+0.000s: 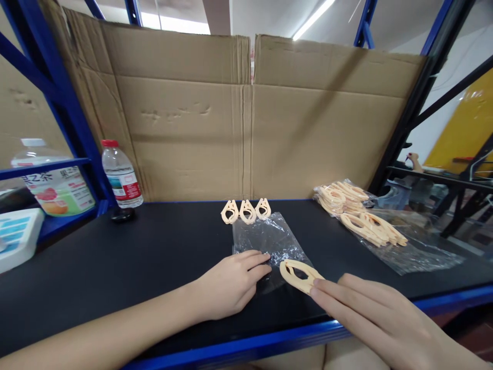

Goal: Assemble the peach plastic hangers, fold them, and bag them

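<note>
My right hand (379, 313) grips one end of a cream oval plastic piece that looks like a folded hanger (288, 278), held just above the table's front edge. My left hand (234, 282) lies on a clear plastic bag (258, 236), its fingers stretched out and resting on the film. The hanger's free end is a little to the right of those fingertips. Beyond the bag stand three similar cream pieces in a row: a left one (230, 212), a middle one (247, 211) and a right one (263, 208).
More cream pieces (364, 228) lie on clear film (419, 252) at the right, before a bagged pile (339, 195). At the left are a red-capped bottle (122, 177), a black round object (122, 214) and a white device (19, 236). Cardboard (185, 128) walls the back.
</note>
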The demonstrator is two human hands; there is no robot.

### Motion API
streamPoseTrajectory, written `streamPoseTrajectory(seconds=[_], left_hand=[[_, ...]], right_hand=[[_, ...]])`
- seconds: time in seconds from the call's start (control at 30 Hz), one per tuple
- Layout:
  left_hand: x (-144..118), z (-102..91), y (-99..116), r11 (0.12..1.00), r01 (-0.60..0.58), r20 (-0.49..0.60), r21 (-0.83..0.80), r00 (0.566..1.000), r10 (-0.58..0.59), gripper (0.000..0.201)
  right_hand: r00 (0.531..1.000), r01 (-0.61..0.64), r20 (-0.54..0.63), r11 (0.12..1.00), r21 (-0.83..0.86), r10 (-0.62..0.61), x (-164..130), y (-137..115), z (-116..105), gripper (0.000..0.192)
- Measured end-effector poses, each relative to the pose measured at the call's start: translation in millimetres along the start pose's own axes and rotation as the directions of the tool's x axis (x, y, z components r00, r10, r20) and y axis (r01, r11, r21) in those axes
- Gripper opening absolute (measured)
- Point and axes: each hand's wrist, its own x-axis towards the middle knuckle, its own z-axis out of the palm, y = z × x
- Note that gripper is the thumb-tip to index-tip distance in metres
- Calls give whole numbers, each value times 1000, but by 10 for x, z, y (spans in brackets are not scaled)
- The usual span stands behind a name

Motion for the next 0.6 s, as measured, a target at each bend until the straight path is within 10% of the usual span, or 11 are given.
streamPoseTrajectory(seconds=[0.6], left_hand=[[18,152,-99,985,95,-295,-143,946,-134,34]], right_hand=[[980,-39,-198,997,-64,25,226,-138,-39,38]])
